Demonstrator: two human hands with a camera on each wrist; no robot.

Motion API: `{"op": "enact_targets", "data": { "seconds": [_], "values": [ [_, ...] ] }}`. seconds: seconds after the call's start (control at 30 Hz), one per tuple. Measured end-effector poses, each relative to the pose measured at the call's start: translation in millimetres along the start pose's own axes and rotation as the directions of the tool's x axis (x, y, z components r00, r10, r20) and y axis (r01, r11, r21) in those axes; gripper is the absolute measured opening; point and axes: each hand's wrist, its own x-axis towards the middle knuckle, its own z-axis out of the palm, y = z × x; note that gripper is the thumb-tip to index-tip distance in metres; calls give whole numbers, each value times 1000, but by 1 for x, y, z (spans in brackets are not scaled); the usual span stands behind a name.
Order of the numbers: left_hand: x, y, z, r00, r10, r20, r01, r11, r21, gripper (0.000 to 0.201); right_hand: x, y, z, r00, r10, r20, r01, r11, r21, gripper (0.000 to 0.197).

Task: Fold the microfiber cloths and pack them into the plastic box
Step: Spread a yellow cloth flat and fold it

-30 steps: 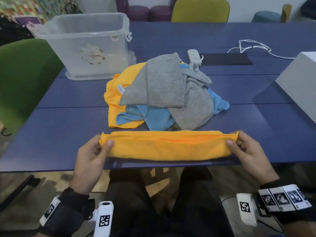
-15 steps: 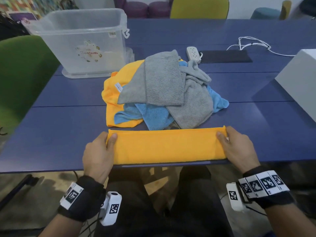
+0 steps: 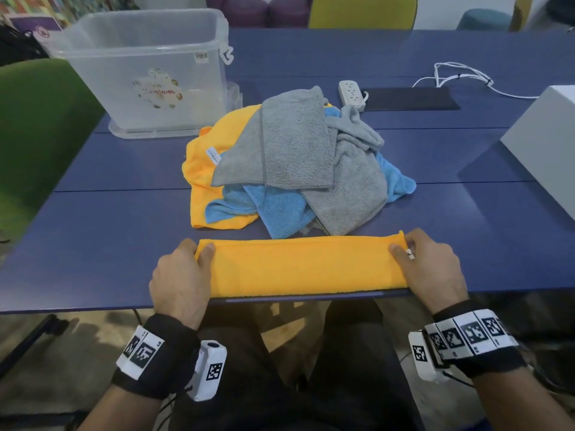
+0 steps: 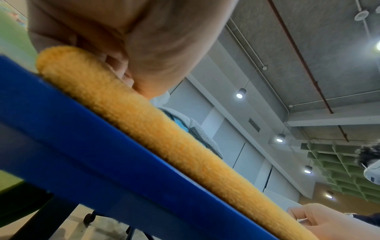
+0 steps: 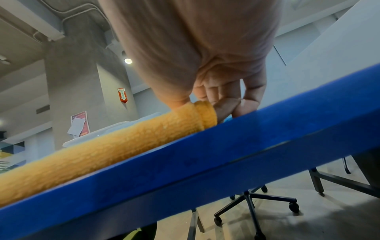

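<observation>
An orange microfiber cloth (image 3: pixel 301 265), folded into a long strip, lies flat along the near edge of the blue table (image 3: pixel 109 231). My left hand (image 3: pixel 199 251) pinches its left end with the thumb on top. At the right end my right hand (image 3: pixel 401 247) pinches it the same way. The left wrist view shows the cloth (image 4: pixel 164 134) under my thumb, and the right wrist view shows fingers curled behind the cloth's end (image 5: pixel 205 115). A pile of grey, blue and orange cloths (image 3: pixel 295 163) sits just beyond. The clear plastic box (image 3: pixel 146 79) stands at the far left, open-topped.
A white power strip (image 3: pixel 351 93), a black mat (image 3: pixel 410 99) and a white cable (image 3: pixel 460 79) lie behind the pile. A white box (image 3: pixel 547 141) stands at the right edge. A green chair (image 3: pixel 37 135) is at the left.
Both hands have lowered the orange strip from the air onto the table's near edge. It now lies flat, with my palms turned down over its ends.
</observation>
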Motion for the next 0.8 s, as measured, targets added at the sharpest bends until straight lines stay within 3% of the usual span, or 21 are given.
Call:
{"op": "enact_targets", "data": {
  "seconds": [0.27,0.37,0.43,0.5,0.6,0.67,0.73,0.8],
  "values": [
    [1,-6,-2,1000,-13,-7,13,997,79,41,-4,-1,-2,1000,-2,13,2,1000,8,33],
    [-3,-10,-9,999,2,-36,-3,1000,-8,43,-13,-7,-6,993,-48,-109,51,999,17,42],
    [-10,-9,-12,991,78,-109,-82,996,-31,48,-23,-18,-7,955,-149,-256,148,989,-23,47],
    [-23,1,-7,950,263,-168,-267,964,-4,43,-39,-40,0,913,-288,-288,303,953,10,46],
    [-45,28,25,821,569,-39,-570,822,-11,45,-65,-80,34,815,-567,-122,577,813,76,47],
    [-53,38,50,747,655,114,-661,750,24,53,-75,-100,61,745,-666,45,663,746,72,55],
    [-51,37,65,723,664,189,-688,718,106,57,-74,-104,79,733,-665,144,663,746,71,61],
    [-46,32,67,745,640,188,-664,738,122,57,-67,-95,86,748,-645,157,653,758,1,61]
  ]
}}
